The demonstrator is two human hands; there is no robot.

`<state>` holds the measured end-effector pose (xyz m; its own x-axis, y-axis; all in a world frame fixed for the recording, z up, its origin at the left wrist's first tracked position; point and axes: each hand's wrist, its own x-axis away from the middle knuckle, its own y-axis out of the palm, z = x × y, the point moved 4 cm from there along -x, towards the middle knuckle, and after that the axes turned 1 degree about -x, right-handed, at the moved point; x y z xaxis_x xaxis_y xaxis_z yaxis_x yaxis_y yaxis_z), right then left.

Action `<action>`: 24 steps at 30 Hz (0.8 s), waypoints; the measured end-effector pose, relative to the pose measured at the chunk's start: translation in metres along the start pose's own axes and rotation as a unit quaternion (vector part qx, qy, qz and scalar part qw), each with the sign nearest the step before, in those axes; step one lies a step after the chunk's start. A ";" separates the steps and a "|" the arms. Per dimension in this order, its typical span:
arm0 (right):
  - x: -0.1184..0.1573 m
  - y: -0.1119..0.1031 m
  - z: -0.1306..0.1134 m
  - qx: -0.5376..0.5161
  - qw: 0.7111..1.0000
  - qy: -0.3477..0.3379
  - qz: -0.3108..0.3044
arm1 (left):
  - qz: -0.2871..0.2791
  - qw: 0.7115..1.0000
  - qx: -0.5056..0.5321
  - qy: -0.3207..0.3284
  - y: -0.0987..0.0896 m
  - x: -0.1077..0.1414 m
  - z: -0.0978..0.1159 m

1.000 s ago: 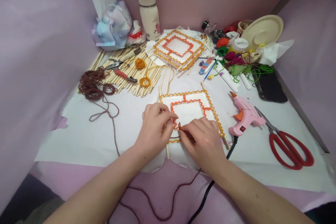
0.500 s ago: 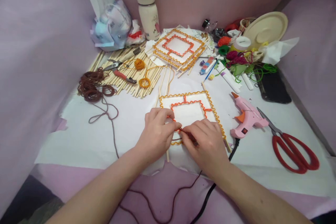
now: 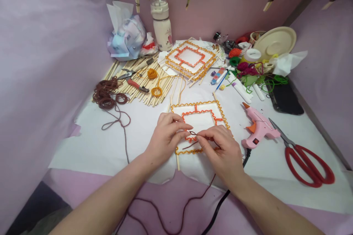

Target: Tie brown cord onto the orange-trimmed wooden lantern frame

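Note:
A small loop of brown cord [image 3: 193, 133] is pinched between the thumb and forefinger of my right hand [image 3: 223, 148]. From that hand a short loose end slants left over the frame. My left hand [image 3: 167, 136] is beside the loop, its thumb and forefinger apart; whether the thumb tip touches the cord I cannot tell. Under both hands lies a square stick frame [image 3: 223, 110] edged with wavy yellow-orange cord, with a smaller orange-red cord square [image 3: 200, 111] inside it. My hands cover part of its sides.
Right of the frame lie a pink glue gun [image 3: 259, 126] and red-handled scissors [image 3: 306, 159]. A brown yarn bundle [image 3: 106, 93], pliers [image 3: 135, 80] and thin sticks [image 3: 138, 93] occupy the left. Behind are similar frames [image 3: 190, 57], a bottle [image 3: 162, 29] and a phone [image 3: 286, 97].
My hands have drawn slightly apart and up from the inner square's lower edge, and a cord loop now shows between them. My left fingers have spread. The view has tilted upward.

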<state>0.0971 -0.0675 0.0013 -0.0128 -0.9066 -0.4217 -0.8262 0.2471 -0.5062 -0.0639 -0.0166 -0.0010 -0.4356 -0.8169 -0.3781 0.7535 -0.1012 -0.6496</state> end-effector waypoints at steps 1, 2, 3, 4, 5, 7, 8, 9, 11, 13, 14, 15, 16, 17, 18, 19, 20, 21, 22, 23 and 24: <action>0.000 0.000 0.000 -0.004 1.000 0.004 -0.001 | -0.001 1.000 0.001 0.001 0.000 0.000 0.001; 0.000 0.000 0.000 -0.008 1.000 0.006 -0.001 | -0.002 1.000 0.001 -0.001 0.000 0.000 0.001; 0.000 0.000 -0.001 -0.012 1.000 0.008 -0.002 | -0.005 1.000 -0.001 -0.005 0.000 0.000 0.002; 0.000 0.000 -0.001 -0.016 1.000 0.011 -0.002 | -0.008 1.000 -0.002 -0.010 0.000 0.001 0.002; 0.000 0.001 -0.001 -0.018 1.000 0.013 -0.003 | -0.010 1.000 -0.004 -0.015 0.000 0.001 0.003; 0.000 0.001 0.001 -0.021 1.000 0.020 -0.004 | -0.017 1.000 -0.006 -0.023 0.000 0.001 0.003; 0.000 0.001 0.002 -0.020 0.999 0.024 -0.005 | -0.018 0.999 -0.008 -0.026 -0.001 0.001 0.003; 0.000 0.002 0.003 -0.017 0.999 0.027 -0.005 | -0.017 0.999 -0.012 -0.029 -0.002 0.001 0.002; 0.001 0.002 0.006 -0.002 1.000 0.028 -0.009 | 0.000 0.999 -0.021 -0.035 -0.005 0.000 0.001; 0.001 0.003 0.008 0.027 0.999 0.023 -0.020 | 0.033 0.998 -0.036 -0.046 -0.012 -0.002 -0.001; 0.002 0.003 0.008 0.046 0.998 0.020 -0.027 | 0.051 0.996 -0.045 -0.055 -0.016 -0.002 -0.001; 0.003 0.003 0.007 0.065 0.997 0.015 -0.034 | 0.066 0.994 -0.056 -0.065 -0.021 -0.002 0.000; 0.004 0.003 0.007 0.083 0.996 0.009 -0.038 | 0.077 0.992 -0.068 -0.078 -0.028 -0.001 0.003; 0.005 0.003 0.005 0.099 0.994 0.001 -0.038 | 0.083 0.989 -0.082 -0.090 -0.036 0.001 0.008; 0.006 0.003 0.003 0.112 0.993 -0.009 -0.036 | 0.083 0.987 -0.095 -0.101 -0.046 0.004 0.016; 0.008 0.002 0.002 0.123 0.992 -0.021 -0.032 | 0.078 0.985 -0.107 -0.112 -0.058 0.010 0.026; 0.010 0.001 0.000 0.132 0.990 -0.031 -0.028 | 0.068 0.984 -0.116 -0.120 -0.071 0.018 0.039; 0.011 0.000 -0.001 0.140 0.989 -0.038 -0.022 | 0.051 0.983 -0.120 -0.127 -0.085 0.029 0.055; 0.013 0.000 -0.002 0.146 0.988 -0.044 -0.018 | 0.035 0.983 -0.121 -0.134 -0.099 0.043 0.072; 0.014 -0.001 -0.003 0.149 0.988 -0.049 -0.014 | 0.007 0.983 -0.120 -0.140 -0.111 0.059 0.092; 0.015 -0.001 -0.003 0.150 0.987 -0.053 -0.010 | 0.010 0.979 -0.134 -0.153 -0.125 0.078 0.111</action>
<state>0.0964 -0.0826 -0.0023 0.0745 -0.8754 -0.4777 -0.6219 0.3337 -0.7085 -0.1370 -0.1311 0.1239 -0.2229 -0.9532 -0.2042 0.5871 0.0360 -0.8087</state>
